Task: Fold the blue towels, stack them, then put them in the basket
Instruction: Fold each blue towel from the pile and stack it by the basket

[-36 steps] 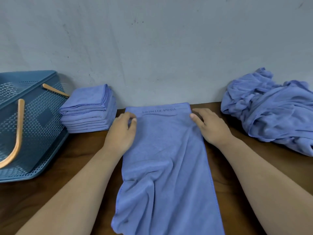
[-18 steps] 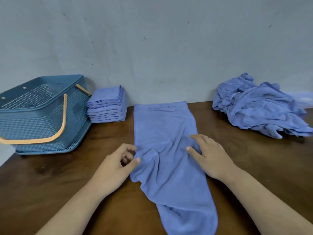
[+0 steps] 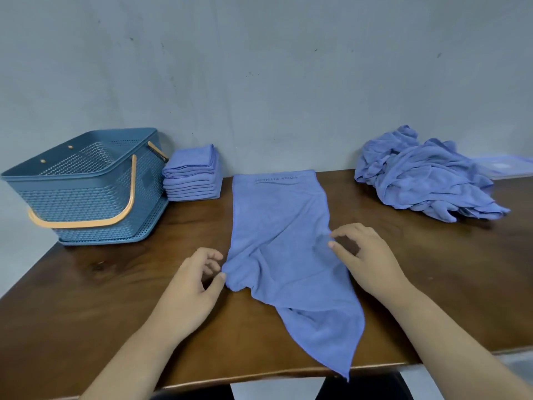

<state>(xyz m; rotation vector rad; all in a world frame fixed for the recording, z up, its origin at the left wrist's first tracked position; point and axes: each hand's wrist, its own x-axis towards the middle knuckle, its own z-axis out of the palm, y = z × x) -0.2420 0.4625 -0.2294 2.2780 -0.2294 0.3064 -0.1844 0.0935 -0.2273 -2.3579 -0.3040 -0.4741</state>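
Only readable txt: "YOGA FITNESS", dark caps, printed on the blue towel (image 3: 282, 241) lying mid-surface, at its far end close to the wall & approx centred btwn its left & right edges. It reads upside down from the near side, w/ a thin curved swoosh line printed just nearer than the letters. Letters are small & slightly soft; the first could pass for a V, but the rest is clear.

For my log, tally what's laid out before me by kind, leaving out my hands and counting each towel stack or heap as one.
Basket: 1
Folded stack: 1
Spread towel: 1
Loose heap: 1
Pale flat thing, far right, unclear: 1
Total: 5
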